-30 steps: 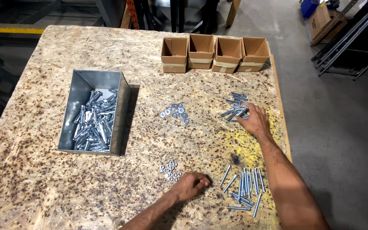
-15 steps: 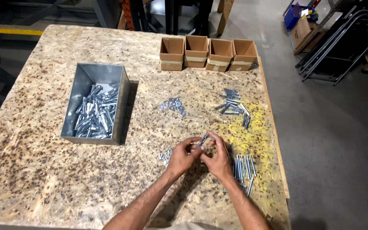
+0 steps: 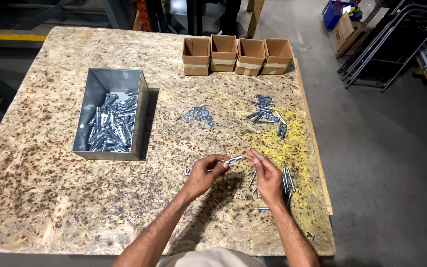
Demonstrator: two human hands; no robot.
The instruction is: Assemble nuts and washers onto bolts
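Observation:
My left hand (image 3: 204,174) pinches a short silver bolt piece (image 3: 233,160) at its fingertips, held just above the chipboard table (image 3: 45,198). My right hand (image 3: 266,174) is close beside it, fingers curled, its fingertips almost touching the piece's free end; what it holds, if anything, is hidden. Long silver bolts (image 3: 286,179) lie under and to the right of my right hand. A small cluster of nuts (image 3: 187,171) lies left of my left hand.
A grey metal bin (image 3: 89,153) full of silver parts stands at the left. Washers (image 3: 199,115) lie mid-table, and a pile of short bolts (image 3: 268,112) lies at the right. Several open cardboard boxes (image 3: 236,55) line the far edge. The table's right edge (image 3: 314,148) is close.
A second ago my right hand was out at the bolt pile and my left at the nuts. Both came together at the middle and now hold a piece between them.

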